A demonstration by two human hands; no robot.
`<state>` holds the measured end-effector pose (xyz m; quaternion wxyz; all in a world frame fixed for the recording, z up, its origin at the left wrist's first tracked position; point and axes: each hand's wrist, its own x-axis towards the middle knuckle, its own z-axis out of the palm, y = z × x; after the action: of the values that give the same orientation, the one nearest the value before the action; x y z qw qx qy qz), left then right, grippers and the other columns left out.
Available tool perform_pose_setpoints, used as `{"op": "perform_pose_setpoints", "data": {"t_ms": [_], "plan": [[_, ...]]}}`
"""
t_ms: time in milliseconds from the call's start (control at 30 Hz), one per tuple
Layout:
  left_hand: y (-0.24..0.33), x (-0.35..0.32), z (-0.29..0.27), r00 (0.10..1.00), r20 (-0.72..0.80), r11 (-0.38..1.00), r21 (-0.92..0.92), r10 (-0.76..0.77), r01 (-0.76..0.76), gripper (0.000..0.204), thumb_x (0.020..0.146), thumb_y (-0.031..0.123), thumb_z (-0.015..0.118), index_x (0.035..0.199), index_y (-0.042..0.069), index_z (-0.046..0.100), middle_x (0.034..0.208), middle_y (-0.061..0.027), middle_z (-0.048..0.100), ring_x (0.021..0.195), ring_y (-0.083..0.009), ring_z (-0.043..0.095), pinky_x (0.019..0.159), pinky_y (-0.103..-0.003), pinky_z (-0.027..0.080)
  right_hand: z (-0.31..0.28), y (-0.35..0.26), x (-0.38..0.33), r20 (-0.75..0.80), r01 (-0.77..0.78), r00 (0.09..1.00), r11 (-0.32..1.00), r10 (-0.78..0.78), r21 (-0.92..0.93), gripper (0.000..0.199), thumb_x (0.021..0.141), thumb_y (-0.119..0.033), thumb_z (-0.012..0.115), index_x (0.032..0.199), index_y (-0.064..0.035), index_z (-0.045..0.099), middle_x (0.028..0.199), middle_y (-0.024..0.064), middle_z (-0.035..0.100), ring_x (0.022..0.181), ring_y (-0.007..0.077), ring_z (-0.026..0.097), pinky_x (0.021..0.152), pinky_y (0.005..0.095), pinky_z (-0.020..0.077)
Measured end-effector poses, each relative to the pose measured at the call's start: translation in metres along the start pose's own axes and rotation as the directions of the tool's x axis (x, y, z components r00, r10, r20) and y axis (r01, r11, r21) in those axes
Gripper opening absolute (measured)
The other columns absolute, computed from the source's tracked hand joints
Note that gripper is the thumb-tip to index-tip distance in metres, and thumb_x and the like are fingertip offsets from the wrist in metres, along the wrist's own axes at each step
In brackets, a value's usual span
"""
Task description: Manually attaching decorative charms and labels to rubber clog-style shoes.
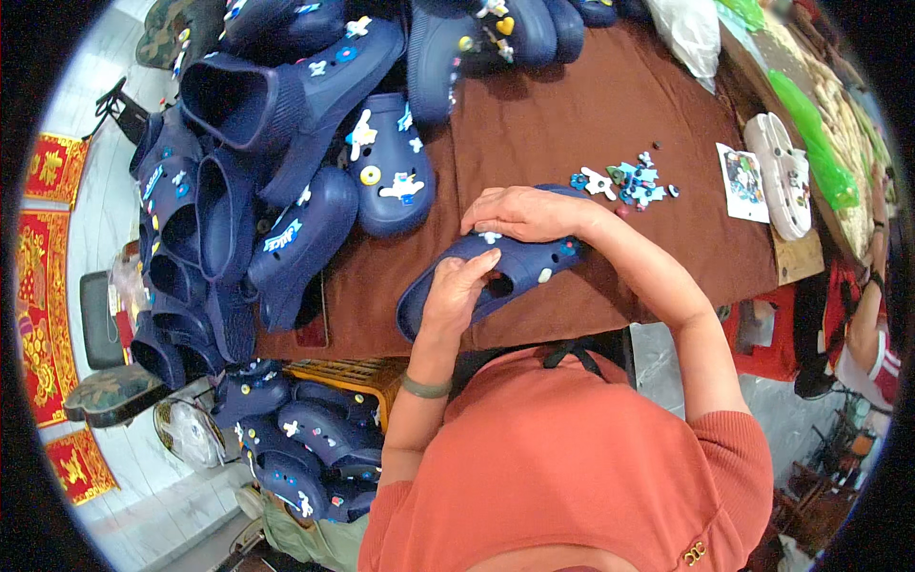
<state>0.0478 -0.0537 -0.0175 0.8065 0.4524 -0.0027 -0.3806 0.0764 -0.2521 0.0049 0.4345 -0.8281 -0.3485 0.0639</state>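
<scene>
A navy blue foam clog (462, 250) lies tilted under my two hands near the front edge of the brown-covered table. My left hand (457, 289) grips it by the upper beside the foot opening, thumb on top. Across the clog's upper lies my right hand (524, 212), its fingers bent together toward the left and pressed on the far side. A small white charm (489, 237) shows between the hands, and a pale charm (545, 275) sits on the near side. What is under the right fingers is hidden. Loose colourful charms (640, 183) are heaped beyond the right wrist.
Decorated navy clogs (391, 176) pile up on the left and back of the table (610, 105). At the right are a printed picture card (742, 181) and a white clog (780, 176). More clogs (329, 434) fill a yellow crate (372, 377) below left.
</scene>
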Motion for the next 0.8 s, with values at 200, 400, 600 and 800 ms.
{"op": "perform_pose_setpoints", "data": {"t_ms": [200,400,600,800], "plan": [[0.005,-0.005,0.007,0.996,-0.043,0.997,0.002,0.078,-0.078,0.007,0.088,0.004,0.061,0.082,0.005,0.065,0.092,-0.0064,0.066,0.083,-0.0148,0.064,0.075,-0.03,0.05,-0.007,-0.001,0.003,0.181,-0.025,0.983,0.992,0.002,0.121,0.039,0.097,-0.034,0.046,0.124,-0.0086,0.055,0.118,0.0149,0.06,0.118,0.0335,0.051,0.099,0.0408,0.0404],[0.01,-0.004,0.01,0.996,-0.077,0.998,0.053,0.044,-0.04,0.016,0.088,0.007,0.063,0.072,0.01,0.06,0.075,0.0004,0.061,0.066,-0.0089,0.056,0.063,-0.026,0.043,0.009,0.0,0.015,0.11,-0.128,0.985,0.991,0.131,-0.034,0.036,0.097,-0.035,0.042,0.111,-0.0073,0.06,0.112,0.0164,0.063,0.108,0.0366,0.056,0.092,0.0452,0.044],[0.007,0.002,-0.003,0.998,-0.015,0.996,0.072,0.054,-0.053,0.012,0.087,0.009,0.064,0.078,0.001,0.065,0.08,-0.0043,0.065,0.071,-0.0114,0.06,0.07,-0.027,0.047,0.017,0.001,0.032,-0.017,-0.309,0.95,0.934,0.311,-0.179,0.033,0.094,-0.033,0.047,0.09,-0.0036,0.062,0.094,0.0207,0.065,0.094,0.0408,0.06,0.081,0.0498,0.046],[0.008,-0.003,0.004,0.992,-0.123,0.999,0.044,0.021,-0.016,0.019,0.086,0.006,0.065,0.068,0.01,0.059,0.073,-0.0012,0.063,0.069,-0.012,0.061,0.066,-0.028,0.047,0.016,-0.022,0.021,-0.216,-0.303,0.949,0.854,0.23,-0.422,0.036,0.09,-0.036,0.055,0.082,-0.0014,0.06,0.078,0.0233,0.064,0.079,0.0422,0.062,0.07,0.051,0.048]]}}
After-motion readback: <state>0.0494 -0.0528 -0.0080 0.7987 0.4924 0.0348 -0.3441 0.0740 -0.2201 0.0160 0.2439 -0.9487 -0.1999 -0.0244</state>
